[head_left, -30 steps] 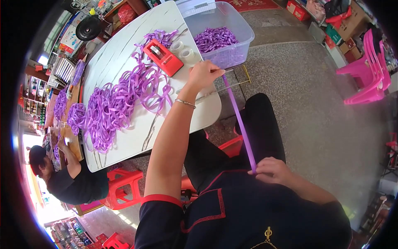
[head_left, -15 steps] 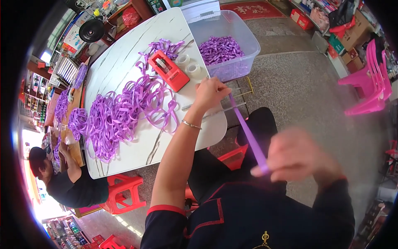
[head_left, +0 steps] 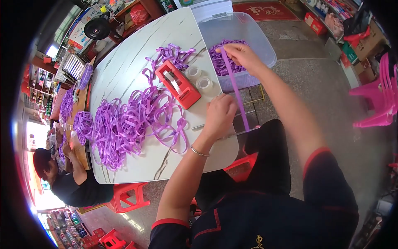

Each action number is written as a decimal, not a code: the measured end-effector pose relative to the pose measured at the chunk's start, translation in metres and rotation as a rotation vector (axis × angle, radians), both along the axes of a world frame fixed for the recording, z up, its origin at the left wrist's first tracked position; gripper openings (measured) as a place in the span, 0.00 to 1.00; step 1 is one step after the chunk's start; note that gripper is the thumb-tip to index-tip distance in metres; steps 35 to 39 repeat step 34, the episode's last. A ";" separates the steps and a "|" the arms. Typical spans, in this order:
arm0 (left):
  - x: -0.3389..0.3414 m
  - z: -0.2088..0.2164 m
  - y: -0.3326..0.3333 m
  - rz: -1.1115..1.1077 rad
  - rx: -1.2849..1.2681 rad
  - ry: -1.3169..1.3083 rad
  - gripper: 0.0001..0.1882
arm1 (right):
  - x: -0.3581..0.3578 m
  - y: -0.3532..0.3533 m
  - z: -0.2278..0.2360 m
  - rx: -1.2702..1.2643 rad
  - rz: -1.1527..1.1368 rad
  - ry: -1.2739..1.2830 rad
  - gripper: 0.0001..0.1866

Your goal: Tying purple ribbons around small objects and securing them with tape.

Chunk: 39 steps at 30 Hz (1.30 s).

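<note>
My right hand [head_left: 242, 56] is raised over the clear plastic bin [head_left: 265, 45], its fingers pinched on one end of a purple ribbon strip [head_left: 236, 89]. The strip hangs taut and slanting, its lower end by a thin metal rod [head_left: 243, 132] at the table's edge. To the left of the strip, my left hand [head_left: 222, 115] is closed over the table's right edge with curled fingers. What its fingertips hold, if anything, is hidden. Inside the bin lies a heap of short purple ribbon pieces [head_left: 219, 62].
A large tangle of purple ribbon [head_left: 120, 128] covers the middle of the marble-patterned table [head_left: 137, 54]. Beside it stand a red tape dispenser [head_left: 179, 85] and two clear tape rolls [head_left: 204, 83]. A co-worker [head_left: 70, 178] sits at left; pink chairs [head_left: 375, 99] stand at right.
My right hand has swung from the lower right up over the bin, carrying the ribbon strip's end. My left hand has shifted slightly down the table's edge in view.
</note>
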<state>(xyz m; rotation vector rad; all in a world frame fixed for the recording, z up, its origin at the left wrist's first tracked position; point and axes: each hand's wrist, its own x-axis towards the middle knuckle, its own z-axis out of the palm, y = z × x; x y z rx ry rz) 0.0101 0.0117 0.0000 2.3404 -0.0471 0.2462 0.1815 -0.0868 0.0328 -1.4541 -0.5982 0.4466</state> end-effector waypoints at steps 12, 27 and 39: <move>-0.005 0.008 -0.001 -0.090 0.106 -0.056 0.07 | -0.128 -0.086 -0.206 -0.370 -0.158 0.203 0.15; -0.004 0.010 -0.004 -0.097 0.163 0.010 0.08 | -0.273 -0.145 0.000 -0.300 0.126 -0.241 0.09; -0.007 0.007 -0.001 -0.091 0.151 -0.011 0.10 | -0.186 -0.099 0.046 -0.118 -0.035 -0.232 0.09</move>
